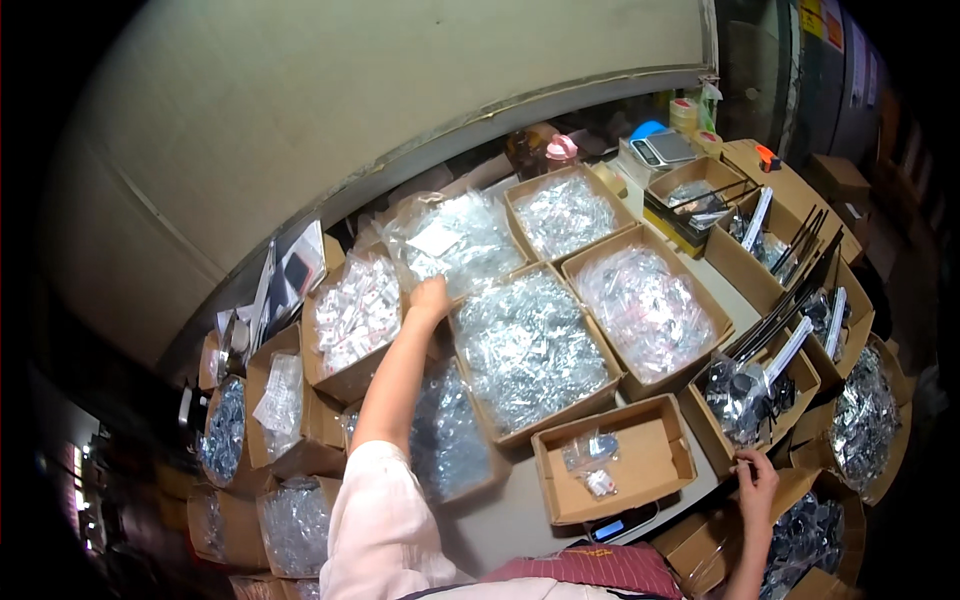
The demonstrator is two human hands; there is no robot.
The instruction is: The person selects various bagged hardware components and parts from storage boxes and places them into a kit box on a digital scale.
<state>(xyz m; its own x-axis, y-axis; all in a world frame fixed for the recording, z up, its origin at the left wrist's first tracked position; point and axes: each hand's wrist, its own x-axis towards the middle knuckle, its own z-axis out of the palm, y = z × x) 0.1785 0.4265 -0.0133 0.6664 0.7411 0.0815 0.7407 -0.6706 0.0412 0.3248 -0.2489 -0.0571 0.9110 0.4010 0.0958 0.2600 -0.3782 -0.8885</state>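
Note:
My left hand reaches far forward, arm stretched out, and rests at the near edge of a clear plastic bag of small packets. Whether its fingers hold anything I cannot tell. My right hand rests low at the right on the rim of a cardboard box, fingers curled over the edge. Between the hands stands a shallow cardboard box holding a few small clear packets. A big box of shiny bagged parts lies just right of my left arm.
Many open cardboard boxes of bagged hardware crowd the table, among them one with pinkish packets and one with white packets. Black rods stick out of boxes at right. A small scale and tape rolls stand at the back.

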